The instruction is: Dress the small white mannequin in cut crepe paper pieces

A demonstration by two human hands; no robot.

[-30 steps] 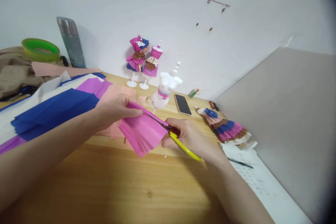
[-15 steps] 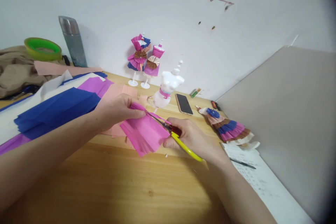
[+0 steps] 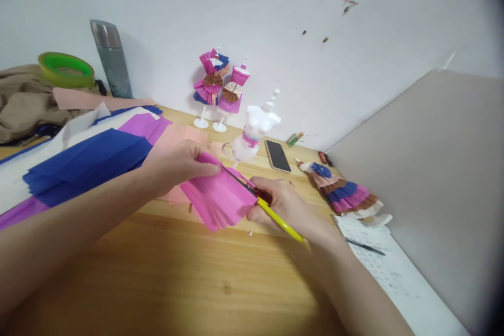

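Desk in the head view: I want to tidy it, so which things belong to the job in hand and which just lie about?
Job in hand: pink sheet in the left hand; scissors in the right hand; probably blue sheets.

Apparently just lying about: phone; bottle; green ring; pen.

The left hand pinches while the right hand curls, its underside hard to judge.

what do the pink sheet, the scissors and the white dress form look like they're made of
Pink sheet: matte, probably crepe paper, judging by its thin, rippled lower edge; thin fabric is possible.
Scissors: smooth yellow handle, likely plastic, evenly coloured; narrow, dark grey blades, apparently metal.
White dress form: glossy, probably hard plastic, given the highlights on its moulded torso.
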